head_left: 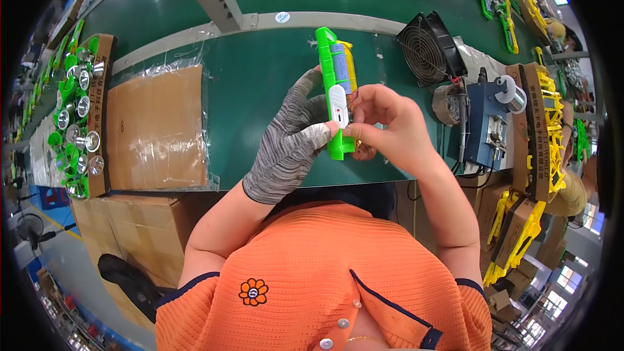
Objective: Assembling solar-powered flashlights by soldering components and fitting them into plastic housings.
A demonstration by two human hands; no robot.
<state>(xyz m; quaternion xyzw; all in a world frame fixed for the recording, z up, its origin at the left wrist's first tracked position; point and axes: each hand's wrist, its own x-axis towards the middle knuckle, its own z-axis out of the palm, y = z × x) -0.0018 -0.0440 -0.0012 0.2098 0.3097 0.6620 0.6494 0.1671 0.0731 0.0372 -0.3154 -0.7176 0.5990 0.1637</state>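
1. The wide dark green work table (260,84) lies below me; if my hold slips, the piece falls on it or off its near edge.
2. The long bright green plastic housing (328,84) stands upright above the table, between my hands. My left hand (289,140), in a grey knit glove, is clamped on its lower side.
3. My bare right hand (390,127) pinches at the small white oval insert (338,105); I think too much force could push it crooked.

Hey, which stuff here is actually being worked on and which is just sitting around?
In hand:
- green plastic housing, held up by the gloved left hand
- white insert, pinched by the bare right hand

Lying about:
- black fan
- blue soldering station
- cardboard sheet
- tray of green parts
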